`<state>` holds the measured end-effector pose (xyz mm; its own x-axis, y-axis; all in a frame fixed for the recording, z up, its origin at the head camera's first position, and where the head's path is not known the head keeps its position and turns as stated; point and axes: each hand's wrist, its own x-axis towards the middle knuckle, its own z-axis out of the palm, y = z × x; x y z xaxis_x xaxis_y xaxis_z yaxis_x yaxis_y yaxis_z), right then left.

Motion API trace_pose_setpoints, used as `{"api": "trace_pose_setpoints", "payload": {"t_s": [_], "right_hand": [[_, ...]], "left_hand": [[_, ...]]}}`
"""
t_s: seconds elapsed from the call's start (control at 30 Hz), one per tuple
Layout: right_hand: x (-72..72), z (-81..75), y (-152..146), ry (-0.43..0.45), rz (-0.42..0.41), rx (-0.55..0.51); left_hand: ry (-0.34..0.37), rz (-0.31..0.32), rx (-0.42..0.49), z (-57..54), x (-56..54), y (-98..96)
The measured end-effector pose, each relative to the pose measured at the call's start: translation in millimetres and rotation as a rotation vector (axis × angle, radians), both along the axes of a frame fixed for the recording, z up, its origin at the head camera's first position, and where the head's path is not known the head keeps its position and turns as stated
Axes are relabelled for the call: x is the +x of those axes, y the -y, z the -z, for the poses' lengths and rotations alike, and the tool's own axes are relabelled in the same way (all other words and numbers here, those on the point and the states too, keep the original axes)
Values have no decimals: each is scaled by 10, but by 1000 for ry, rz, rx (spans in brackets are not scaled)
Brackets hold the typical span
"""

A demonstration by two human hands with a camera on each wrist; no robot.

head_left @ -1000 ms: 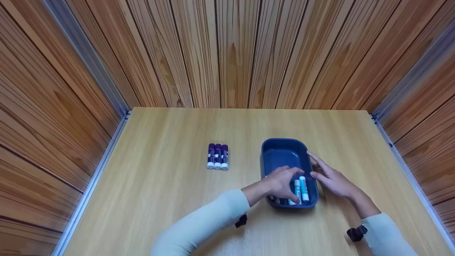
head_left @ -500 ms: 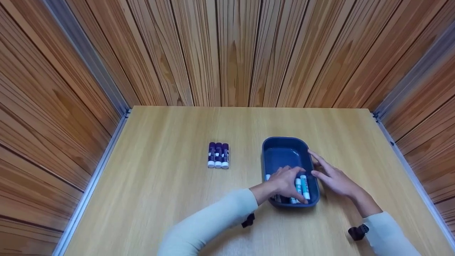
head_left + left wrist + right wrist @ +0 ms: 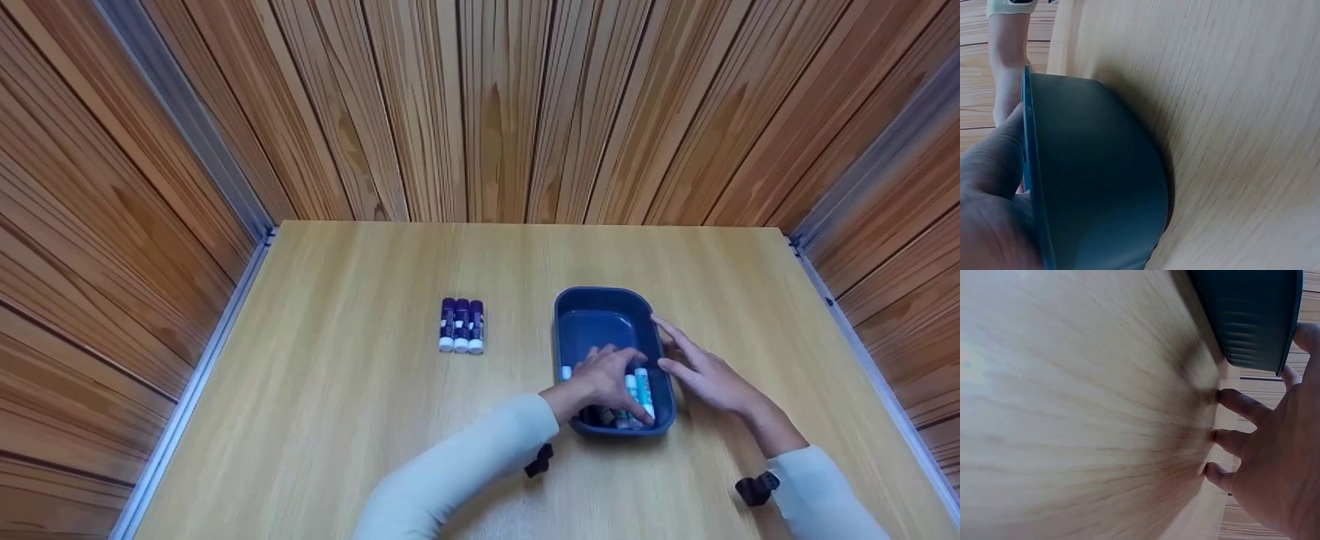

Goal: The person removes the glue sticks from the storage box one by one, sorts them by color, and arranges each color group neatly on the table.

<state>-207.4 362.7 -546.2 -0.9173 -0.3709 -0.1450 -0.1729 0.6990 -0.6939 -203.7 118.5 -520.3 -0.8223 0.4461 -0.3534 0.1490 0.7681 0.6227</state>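
In the head view, a dark blue tray [image 3: 600, 319] holds several white-and-teal tubes [image 3: 643, 386] that look like glue sticks, lying side by side in its near half. My left hand [image 3: 606, 381] reaches over the tray's left wall, spread above these sticks. Its thumb is by the lower end of the rightmost stick and its index finger by the upper end; the other fingertips are hidden. My right hand [image 3: 705, 375] touches the tray's right rim with thumb and index finger. In the right wrist view, the other fingers [image 3: 1230, 443] rest on the table.
Three purple glue sticks [image 3: 462, 326] with white ends lie side by side on the wooden table [image 3: 360, 375], left of the tray. Wood-panelled walls [image 3: 495, 112] close in the back and both sides. Small black wrist cameras [image 3: 757, 489] hang below the sleeves.
My left hand has shifted slightly right inside the tray, its thumb moving toward the rightmost stick's lower end. A white end shows at the tray's left side. My right hand stays at the rim.
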Motion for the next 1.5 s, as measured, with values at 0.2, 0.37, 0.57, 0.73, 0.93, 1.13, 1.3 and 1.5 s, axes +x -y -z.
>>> {"api": "trace_pose_setpoints", "payload": {"t_s": [0.2, 0.37, 0.57, 0.73, 0.93, 1.13, 1.3, 1.5], "right_hand": [[-28, -17, 3, -2, -2, -1], [-33, -7, -9, 10, -2, -2], [-21, 6, -9, 18, -3, -3], [-8, 7, -16, 18, -3, -1], [-13, 7, -19, 9, -12, -15], [-25, 12, -9, 6, -10, -20], [-29, 21, -7, 18, -8, -24], [-29, 4, 1, 15, -11, -16]], "left_hand": [[-27, -30, -29, -18, 14, -33], [20, -71, -6, -27, 11, -56], [56, -97, -1, -17, 12, -87], [33, -86, -32, -23, 30, -128], [28, -112, -55, -40, 47, -193], [42, -160, -93, -60, 65, -245], [48, -156, -117, -50, 62, -257], [30, -142, -152, -39, 51, -272]]}}
